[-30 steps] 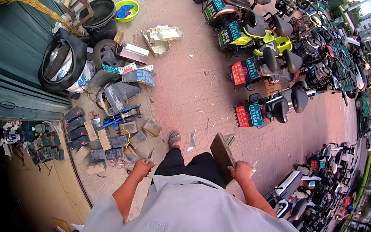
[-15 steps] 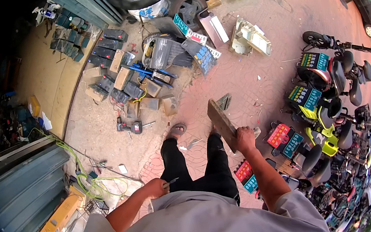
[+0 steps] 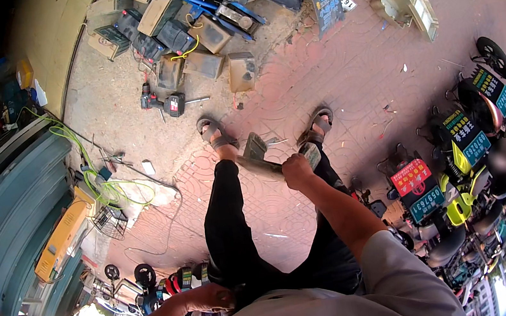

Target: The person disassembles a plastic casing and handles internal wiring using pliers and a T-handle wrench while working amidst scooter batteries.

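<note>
In the head view, the right hand (image 3: 298,171) is at the centre of the frame, its fingers closed over a low wooden stool (image 3: 261,167). The stool is held off the ground between the two lower legs, its plank slanting down from left to right, one short support (image 3: 255,147) pointing toward the top of the frame.

The left hand (image 3: 211,298) is at lower centre-left, against the upper part of the black trousers (image 3: 226,220). Its fingers look curled, but I cannot tell whether they pinch anything.

Sandalled feet stand on reddish paving (image 3: 344,67) just above the stool. Above the left foot, a black-and-red power drill (image 3: 162,103) lies on the ground, a metal rod (image 3: 197,100) beside it. Boxy brown blocks (image 3: 204,64) and a blue metal tool (image 3: 216,12) fill the upper left to top centre. A beige plastic housing (image 3: 405,4) lies at upper right; parked scooters line the right side. At left are a tangled green cable (image 3: 99,187) and a long yellow box (image 3: 67,236).
</note>
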A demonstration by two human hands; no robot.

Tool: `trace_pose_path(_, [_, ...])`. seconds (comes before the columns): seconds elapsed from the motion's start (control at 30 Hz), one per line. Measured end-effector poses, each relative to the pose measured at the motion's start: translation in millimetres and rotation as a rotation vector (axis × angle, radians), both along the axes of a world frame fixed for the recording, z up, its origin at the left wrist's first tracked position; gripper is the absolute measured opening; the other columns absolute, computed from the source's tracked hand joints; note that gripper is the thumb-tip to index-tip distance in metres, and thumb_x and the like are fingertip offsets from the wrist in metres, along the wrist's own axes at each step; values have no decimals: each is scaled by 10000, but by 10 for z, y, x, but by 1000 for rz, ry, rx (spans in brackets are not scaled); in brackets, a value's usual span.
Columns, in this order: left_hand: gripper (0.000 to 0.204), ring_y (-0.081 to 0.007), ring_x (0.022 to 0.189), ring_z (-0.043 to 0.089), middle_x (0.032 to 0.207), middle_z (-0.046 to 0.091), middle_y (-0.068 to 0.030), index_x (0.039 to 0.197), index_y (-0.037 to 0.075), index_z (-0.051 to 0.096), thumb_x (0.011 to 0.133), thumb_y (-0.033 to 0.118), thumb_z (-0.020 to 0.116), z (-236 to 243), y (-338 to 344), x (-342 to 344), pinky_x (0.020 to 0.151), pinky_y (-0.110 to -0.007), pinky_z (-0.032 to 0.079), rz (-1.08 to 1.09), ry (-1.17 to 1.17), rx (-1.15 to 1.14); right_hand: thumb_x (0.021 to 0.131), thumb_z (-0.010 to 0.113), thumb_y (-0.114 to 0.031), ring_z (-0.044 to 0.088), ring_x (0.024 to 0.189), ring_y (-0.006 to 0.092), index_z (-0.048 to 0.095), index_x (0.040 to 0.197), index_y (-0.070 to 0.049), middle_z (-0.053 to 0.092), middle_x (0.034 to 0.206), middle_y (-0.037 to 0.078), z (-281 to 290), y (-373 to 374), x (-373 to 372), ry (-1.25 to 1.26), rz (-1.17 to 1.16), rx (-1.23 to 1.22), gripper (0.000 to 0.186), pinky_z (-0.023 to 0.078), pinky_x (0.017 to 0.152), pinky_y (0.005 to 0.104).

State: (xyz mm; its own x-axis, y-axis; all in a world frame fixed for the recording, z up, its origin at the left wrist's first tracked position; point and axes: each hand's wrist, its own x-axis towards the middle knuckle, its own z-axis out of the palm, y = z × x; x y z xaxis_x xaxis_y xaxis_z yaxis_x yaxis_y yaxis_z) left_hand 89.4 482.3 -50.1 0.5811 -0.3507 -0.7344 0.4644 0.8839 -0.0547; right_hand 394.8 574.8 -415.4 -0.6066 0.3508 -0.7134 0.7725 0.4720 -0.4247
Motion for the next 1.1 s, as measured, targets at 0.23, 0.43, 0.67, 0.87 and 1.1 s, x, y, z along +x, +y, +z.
trace_pose_path(0.23, [230,-82,753,523,750,610,-27,951,-7,675,934,216,732,-2394,840,-30,706,-306,470,85,317,599,722,722,-228,697,955,302,779,806,-135,758,887,111,-1391,-1001,-446,78,151,-245,138,498,877,415])
trace_pose_path(0.43, [172,-345,743,689,788,643,-187,939,-19,655,912,142,710,-3853,1468,-88,671,-399,512,-3,489,1024,681,764,-273,714,970,331,782,843,-100,754,888,154,-2507,-1427,-449,223,253,-452,237,496,999,468])
trace_pose_path(0.67, [207,-378,797,644,891,647,-187,1056,4,678,891,119,724,-4278,2107,-408,723,-404,509,-180,422,1271,742,780,-283,711,1024,378,733,1011,2,737,1042,226,-3490,-1372,-235,169,81,-605,394,579,868,449])
trace_pose_path(0.87, [226,-406,867,659,929,669,-213,1008,-20,655,904,163,735,-3903,2750,-378,753,-419,520,-172,508,1423,795,839,-471,726,921,295,781,1082,-42,777,1060,105,-3545,220,-1085,-207,466,-822,520,575,854,439])
trace_pose_path(1.1, [169,-61,686,524,786,584,38,990,35,685,966,188,750,-3476,2618,-19,630,-260,449,415,453,1611,870,753,-418,711,887,203,758,1162,-50,773,1088,45,-2359,2831,-962,-181,222,-423,471,589,760,352])
